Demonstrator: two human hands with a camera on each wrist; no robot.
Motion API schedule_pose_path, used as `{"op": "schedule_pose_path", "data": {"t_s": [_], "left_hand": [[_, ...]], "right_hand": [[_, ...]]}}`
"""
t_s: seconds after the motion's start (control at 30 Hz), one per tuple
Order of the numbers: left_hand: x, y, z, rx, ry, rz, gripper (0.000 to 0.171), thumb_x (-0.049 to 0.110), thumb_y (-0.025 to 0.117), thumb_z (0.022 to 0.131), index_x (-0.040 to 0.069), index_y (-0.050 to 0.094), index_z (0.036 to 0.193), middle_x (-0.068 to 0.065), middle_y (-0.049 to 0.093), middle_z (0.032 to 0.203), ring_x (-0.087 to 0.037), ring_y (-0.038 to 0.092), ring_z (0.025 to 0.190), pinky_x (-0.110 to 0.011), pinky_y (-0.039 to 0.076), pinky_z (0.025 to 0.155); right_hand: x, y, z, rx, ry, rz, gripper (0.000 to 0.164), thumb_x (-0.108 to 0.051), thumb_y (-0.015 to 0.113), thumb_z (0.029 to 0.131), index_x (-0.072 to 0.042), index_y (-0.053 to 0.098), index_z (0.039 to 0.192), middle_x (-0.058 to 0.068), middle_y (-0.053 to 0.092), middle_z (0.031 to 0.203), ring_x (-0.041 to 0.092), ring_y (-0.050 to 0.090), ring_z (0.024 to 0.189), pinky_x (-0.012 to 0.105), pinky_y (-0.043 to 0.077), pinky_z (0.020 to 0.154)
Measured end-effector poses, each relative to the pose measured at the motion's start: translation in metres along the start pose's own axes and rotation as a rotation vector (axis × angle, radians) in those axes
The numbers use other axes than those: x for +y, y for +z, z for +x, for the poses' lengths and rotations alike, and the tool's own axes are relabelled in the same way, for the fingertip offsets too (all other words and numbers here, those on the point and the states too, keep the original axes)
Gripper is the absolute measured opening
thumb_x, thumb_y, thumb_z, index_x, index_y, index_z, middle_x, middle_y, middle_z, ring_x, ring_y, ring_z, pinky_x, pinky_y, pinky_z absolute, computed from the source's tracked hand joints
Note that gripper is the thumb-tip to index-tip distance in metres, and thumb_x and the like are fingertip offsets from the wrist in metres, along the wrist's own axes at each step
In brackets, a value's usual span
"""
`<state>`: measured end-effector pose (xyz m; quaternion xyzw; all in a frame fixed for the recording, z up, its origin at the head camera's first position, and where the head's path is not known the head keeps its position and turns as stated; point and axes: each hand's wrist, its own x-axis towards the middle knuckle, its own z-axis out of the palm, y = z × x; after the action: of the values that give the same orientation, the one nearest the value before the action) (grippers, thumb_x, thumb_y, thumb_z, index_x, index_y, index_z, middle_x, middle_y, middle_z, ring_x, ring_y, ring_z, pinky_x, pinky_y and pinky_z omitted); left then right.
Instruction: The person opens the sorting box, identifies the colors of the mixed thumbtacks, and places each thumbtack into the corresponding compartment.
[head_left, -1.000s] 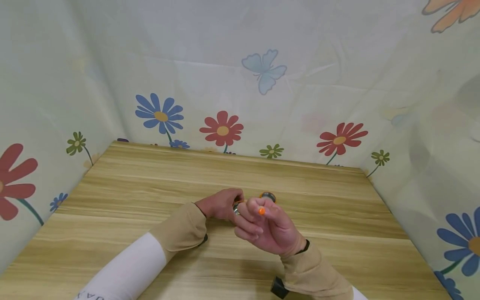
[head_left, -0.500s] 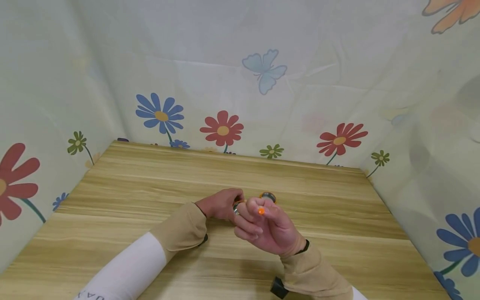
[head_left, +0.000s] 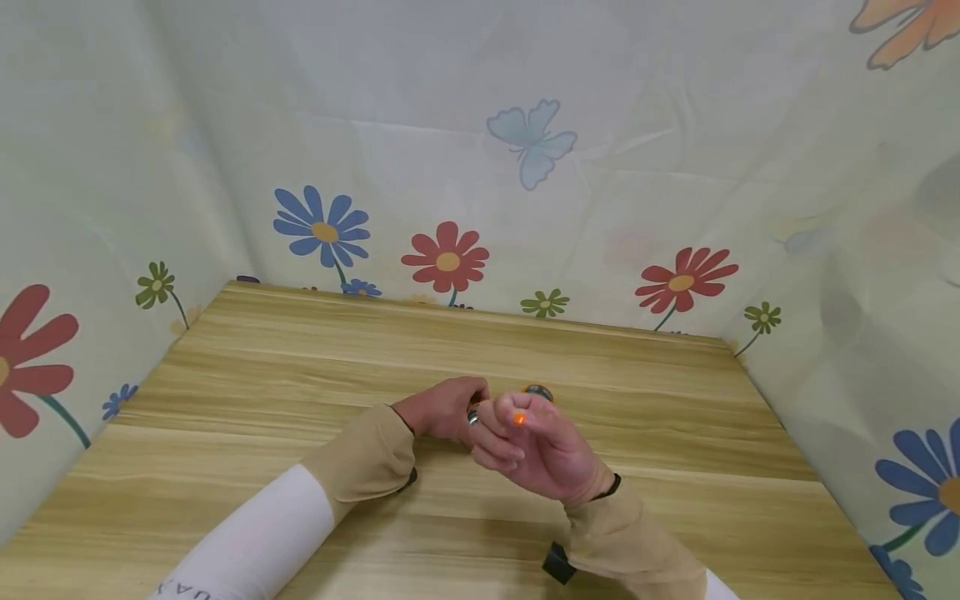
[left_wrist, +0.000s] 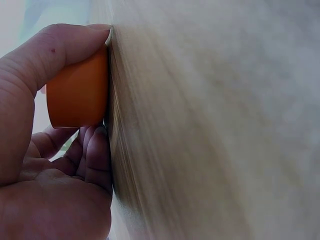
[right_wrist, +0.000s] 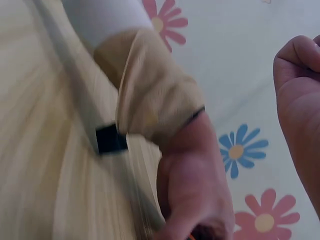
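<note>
My left hand (head_left: 448,410) rests on the table at the middle and grips a low, round orange container (left_wrist: 77,95). In the left wrist view, the thumb lies over one side of it and the fingers curl at the other. Most of the container is hidden in the head view. Raised just in front of it, my right hand (head_left: 542,454) pinches a small thing with a bright orange end (head_left: 519,418) between thumb and forefinger; its remainder is hidden. In the right wrist view, only part of the right hand (right_wrist: 302,105) shows, fingers curled.
Behind the right hand lies a round, dark disc-like thing (head_left: 538,391), partly hidden. The wooden table (head_left: 322,350) meets a flower-printed cloth wall (head_left: 600,208) at the back and sides. Small black boxes (head_left: 558,563) sit under both wrists.
My right hand has shifted slightly upward with the orange-ended thing, covering more of the disc behind. The left hand stays in place on the orange container.
</note>
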<state>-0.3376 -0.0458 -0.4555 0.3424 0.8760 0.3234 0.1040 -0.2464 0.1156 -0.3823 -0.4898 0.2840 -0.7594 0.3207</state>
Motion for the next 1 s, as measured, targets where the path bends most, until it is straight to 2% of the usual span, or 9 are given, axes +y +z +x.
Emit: {"op": "schedule_pose_path", "data": {"t_s": [0.17, 0.37, 0.5, 0.7, 0.83, 0.93, 1.0], "left_hand": [[-0.001, 0.002, 0.001, -0.02, -0.03, -0.025, 0.047, 0.023, 0.087, 0.061, 0.016, 0.051, 0.091, 0.003, 0.053, 0.086, -0.011, 0.049, 0.075, -0.023, 0.041, 0.064], [-0.001, 0.003, 0.001, -0.023, -0.035, -0.05, 0.051, 0.017, 0.089, 0.06, 0.009, 0.053, 0.095, -0.001, 0.058, 0.089, -0.015, 0.055, 0.08, -0.024, 0.045, 0.068], [0.001, 0.002, -0.001, -0.021, -0.026, -0.062, 0.052, 0.017, 0.089, 0.06, 0.007, 0.053, 0.095, -0.002, 0.058, 0.089, -0.016, 0.055, 0.081, -0.024, 0.045, 0.068], [0.002, 0.0, -0.002, -0.023, -0.007, -0.06, 0.05, 0.016, 0.088, 0.061, 0.007, 0.052, 0.094, -0.002, 0.058, 0.089, -0.017, 0.055, 0.08, -0.024, 0.044, 0.067], [0.001, 0.001, -0.002, -0.026, -0.01, -0.062, 0.049, 0.016, 0.087, 0.062, 0.008, 0.052, 0.095, -0.002, 0.058, 0.09, -0.016, 0.055, 0.08, -0.024, 0.045, 0.068], [0.0, 0.002, -0.001, -0.024, -0.012, -0.065, 0.049, 0.016, 0.088, 0.062, 0.009, 0.052, 0.095, -0.001, 0.058, 0.09, -0.015, 0.055, 0.081, -0.024, 0.045, 0.068], [-0.001, 0.003, -0.001, -0.02, -0.013, -0.066, 0.049, 0.016, 0.088, 0.061, 0.009, 0.052, 0.095, 0.0, 0.058, 0.089, -0.014, 0.055, 0.08, -0.024, 0.045, 0.068]], "right_hand": [[-0.003, -0.022, -0.011, 0.136, 0.076, -0.153, 0.019, -0.008, 0.033, 0.1, -0.007, 0.044, 0.084, 0.003, 0.025, 0.072, 0.015, 0.027, 0.061, 0.028, 0.024, 0.062], [-0.006, -0.045, -0.023, 0.283, 0.17, -0.284, 0.021, -0.003, 0.03, 0.1, 0.002, 0.036, 0.08, 0.01, 0.026, 0.068, 0.02, 0.028, 0.061, 0.032, 0.025, 0.061], [-0.009, -0.056, -0.029, 0.383, 0.232, -0.366, 0.02, -0.004, 0.035, 0.102, 0.006, 0.037, 0.084, 0.012, 0.026, 0.07, 0.023, 0.028, 0.063, 0.036, 0.024, 0.062], [-0.013, -0.068, -0.033, 0.563, 0.355, -0.549, 0.02, -0.012, 0.046, 0.101, 0.005, 0.05, 0.092, 0.013, 0.031, 0.072, 0.025, 0.031, 0.065, 0.037, 0.025, 0.061], [-0.011, -0.075, -0.034, 0.614, 0.437, -0.706, 0.022, -0.015, 0.05, 0.1, 0.006, 0.054, 0.095, 0.01, 0.036, 0.07, 0.024, 0.034, 0.063, 0.034, 0.031, 0.059], [-0.009, -0.079, -0.034, 0.627, 0.488, -0.821, 0.022, -0.015, 0.052, 0.099, 0.007, 0.055, 0.098, 0.006, 0.04, 0.069, 0.02, 0.037, 0.061, 0.03, 0.035, 0.057], [-0.008, -0.079, -0.033, 0.628, 0.515, -0.904, 0.022, -0.016, 0.052, 0.098, 0.005, 0.058, 0.099, 0.007, 0.045, 0.071, 0.018, 0.04, 0.061, 0.027, 0.036, 0.056]]}}
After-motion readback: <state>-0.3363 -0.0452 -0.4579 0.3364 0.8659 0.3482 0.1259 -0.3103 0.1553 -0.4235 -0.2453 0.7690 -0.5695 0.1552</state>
